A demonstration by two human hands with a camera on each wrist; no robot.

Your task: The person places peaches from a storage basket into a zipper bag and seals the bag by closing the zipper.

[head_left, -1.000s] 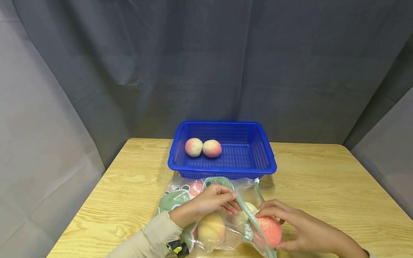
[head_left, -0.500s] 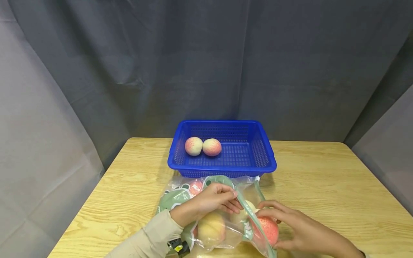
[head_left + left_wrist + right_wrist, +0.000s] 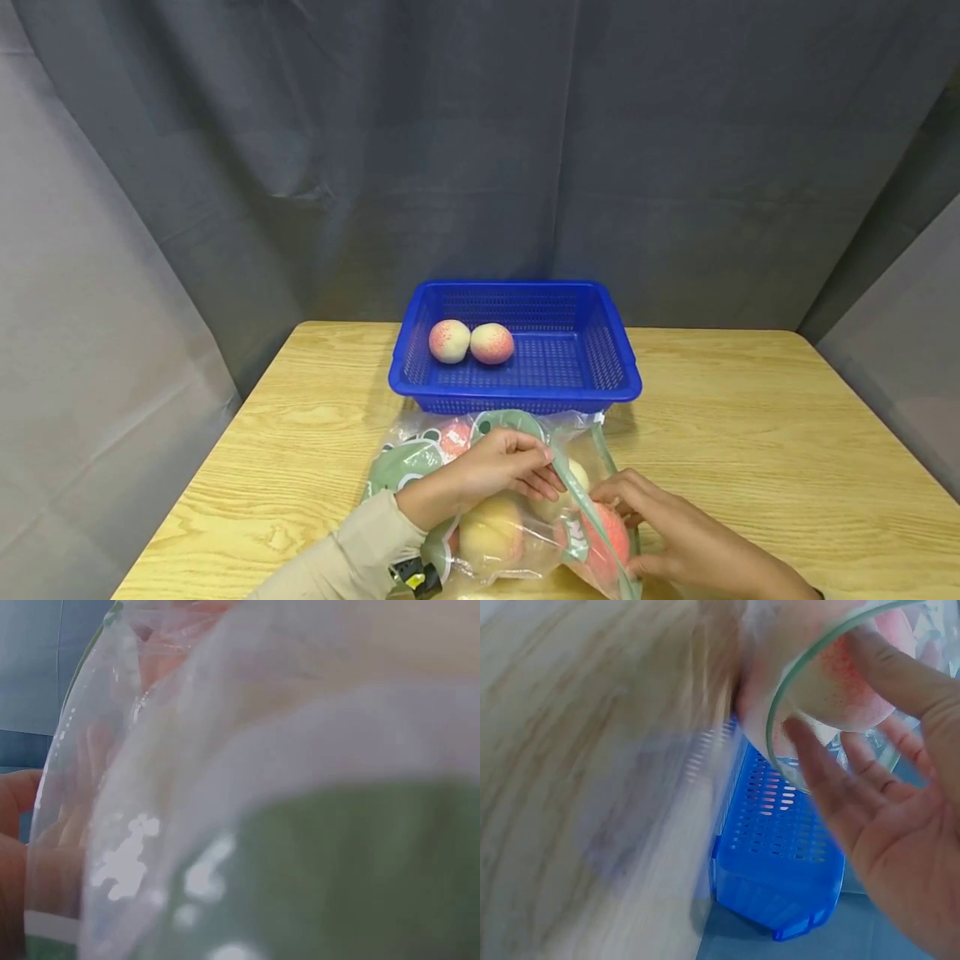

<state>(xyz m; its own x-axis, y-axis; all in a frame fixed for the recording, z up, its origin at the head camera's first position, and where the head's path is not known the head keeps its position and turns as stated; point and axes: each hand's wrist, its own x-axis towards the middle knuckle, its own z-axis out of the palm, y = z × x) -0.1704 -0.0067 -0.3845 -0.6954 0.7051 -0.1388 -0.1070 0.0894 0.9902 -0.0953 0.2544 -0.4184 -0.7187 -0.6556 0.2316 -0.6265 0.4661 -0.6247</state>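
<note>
A clear zip bag with green frog prints lies on the table with several peaches inside, one of them yellowish. My left hand pinches the green edge of its mouth and lifts it. At the mouth, on the right, my right hand holds a pink-red peach, mostly within the bag. The right wrist view shows the thumb on this speckled peach and the fingers round its other side. In the left wrist view, bag plastic fills most of the picture and covers the fingers.
A blue plastic basket stands just behind the bag. Inside it, at the left, are two pale peaches, a left one and a right one. The wooden table ends at a dark grey curtain.
My right hand has moved left with the pink-red peach, further into the bag's mouth. My left hand keeps its pinch on the bag's edge, nearly in place.
</note>
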